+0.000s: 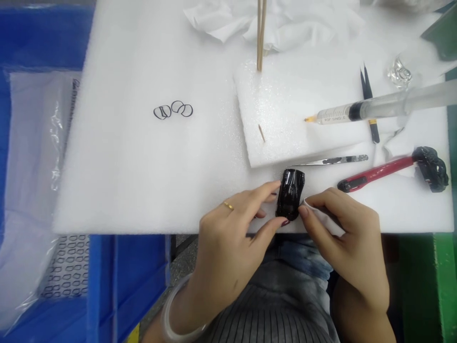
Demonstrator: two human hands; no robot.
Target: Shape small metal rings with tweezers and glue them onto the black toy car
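Note:
Between the thumb and fingers of my left hand is a small glossy black car-shaped piece, held at the front edge of the white foam sheet. My right hand pinches a white cloth, with its thumb and finger close beside the piece's right lower edge. Whether the cloth touches the piece I cannot tell. Just behind the piece lie silver tweezers. A red-handled cutter rests to the right, its far end against a black lump.
A syringe with an orange tip crosses black tweezers. Wooden sticks stand upright in a raised foam block. Several thin black rings lie left. Crumpled white cloth is behind; a blue crate stands left.

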